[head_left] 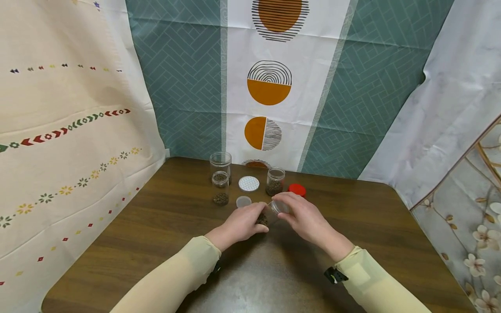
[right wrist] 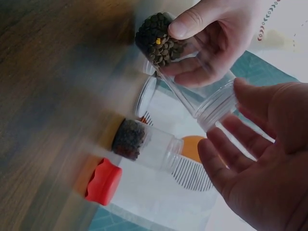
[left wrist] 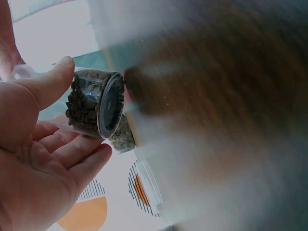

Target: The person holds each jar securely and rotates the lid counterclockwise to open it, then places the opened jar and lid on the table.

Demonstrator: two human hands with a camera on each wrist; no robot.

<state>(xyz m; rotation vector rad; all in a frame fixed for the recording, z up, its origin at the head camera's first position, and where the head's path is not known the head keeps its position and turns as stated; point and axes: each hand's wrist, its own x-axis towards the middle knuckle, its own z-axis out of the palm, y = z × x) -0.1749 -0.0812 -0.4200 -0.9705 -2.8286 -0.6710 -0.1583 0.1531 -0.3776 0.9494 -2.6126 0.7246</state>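
My left hand [head_left: 243, 222] grips a clear jar [right wrist: 161, 48] partly filled with small brown pellets, thumb on one side and fingers beneath. The jar is tilted, its ridged mouth end pointing toward my right hand [head_left: 305, 218]. In the right wrist view, my right thumb and fingers hold that mouth end from both sides; whether a clear lid sits on it I cannot tell. In the left wrist view, the pellets [left wrist: 86, 103] lie at the jar's base end. A small translucent lid [head_left: 243, 201] lies on the table just beyond my left hand.
Behind the hands stand a tall clear jar [head_left: 221, 160], a slimmer jar [head_left: 221, 191] and another jar [head_left: 275, 181], each with dark contents. A white round lid [head_left: 248, 183] and a red lid [head_left: 297, 190] lie on the wooden table [head_left: 156, 243]. Curtains hang behind.
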